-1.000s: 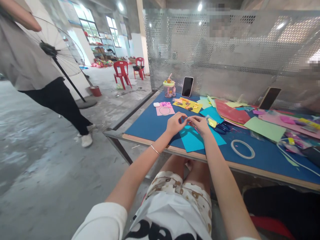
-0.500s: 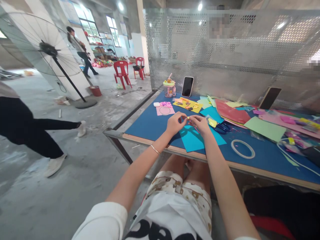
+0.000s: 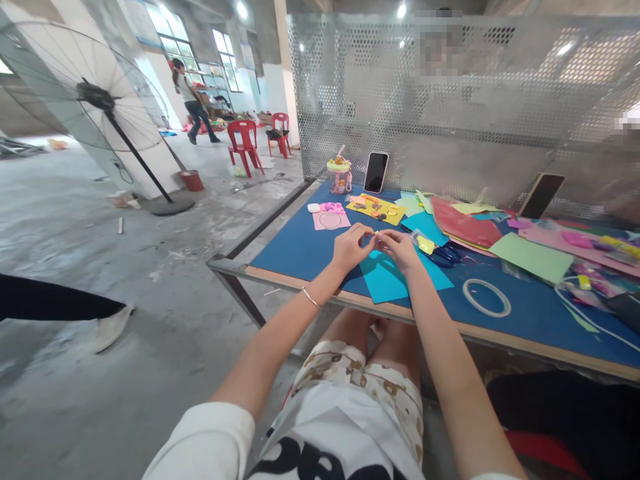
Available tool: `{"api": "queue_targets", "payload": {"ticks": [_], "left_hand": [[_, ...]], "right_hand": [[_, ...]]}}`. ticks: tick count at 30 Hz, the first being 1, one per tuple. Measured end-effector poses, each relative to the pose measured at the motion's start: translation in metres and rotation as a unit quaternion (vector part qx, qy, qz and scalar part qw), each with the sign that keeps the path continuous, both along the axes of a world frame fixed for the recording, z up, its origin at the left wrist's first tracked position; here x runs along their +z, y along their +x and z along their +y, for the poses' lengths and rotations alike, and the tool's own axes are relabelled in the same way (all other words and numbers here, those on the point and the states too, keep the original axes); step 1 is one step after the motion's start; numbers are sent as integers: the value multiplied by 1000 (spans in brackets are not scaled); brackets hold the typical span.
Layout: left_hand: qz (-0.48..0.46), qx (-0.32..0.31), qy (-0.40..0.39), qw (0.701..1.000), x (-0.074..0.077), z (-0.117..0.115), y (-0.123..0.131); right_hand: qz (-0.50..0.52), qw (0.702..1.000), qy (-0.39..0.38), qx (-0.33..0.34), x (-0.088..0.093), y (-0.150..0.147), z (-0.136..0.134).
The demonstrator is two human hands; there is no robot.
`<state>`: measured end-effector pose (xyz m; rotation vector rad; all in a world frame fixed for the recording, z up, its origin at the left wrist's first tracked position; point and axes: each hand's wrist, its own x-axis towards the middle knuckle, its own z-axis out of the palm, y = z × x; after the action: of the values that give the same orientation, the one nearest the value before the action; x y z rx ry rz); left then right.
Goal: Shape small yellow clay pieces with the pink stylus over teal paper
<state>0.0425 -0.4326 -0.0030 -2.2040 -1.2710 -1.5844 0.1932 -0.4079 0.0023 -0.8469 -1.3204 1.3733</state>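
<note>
Above a sheet of blue paper, my left hand and my right hand meet at their fingertips. Both pinch a tiny yellow piece, mostly covered by the fingers; its kind is too small to make out. Just right of my right hand lie a clear packet with yellow in it and dark blue-handled scissors. Beyond my hands, a yellow sheet bears small orange and brown pieces. A pink sheet with pink bits lies to the left.
At the table's back stand a decorated cup and a phone against a perforated metal screen. A tape roll and coloured sheets lie at right. A large fan and red chairs are on the floor.
My hands stay together, and the yellow piece shows less between the fingertips. In the background, one walking person moves right; another at the left has mostly left the view.
</note>
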Motion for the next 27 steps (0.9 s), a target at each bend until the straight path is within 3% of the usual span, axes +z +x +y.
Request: {"api": "queue_targets", "payload": {"ticks": [27], "left_hand": [[8,17,-5,1000,-2,0,0]], "right_hand": [[-59,996,46,-42,2,0,0]]}}
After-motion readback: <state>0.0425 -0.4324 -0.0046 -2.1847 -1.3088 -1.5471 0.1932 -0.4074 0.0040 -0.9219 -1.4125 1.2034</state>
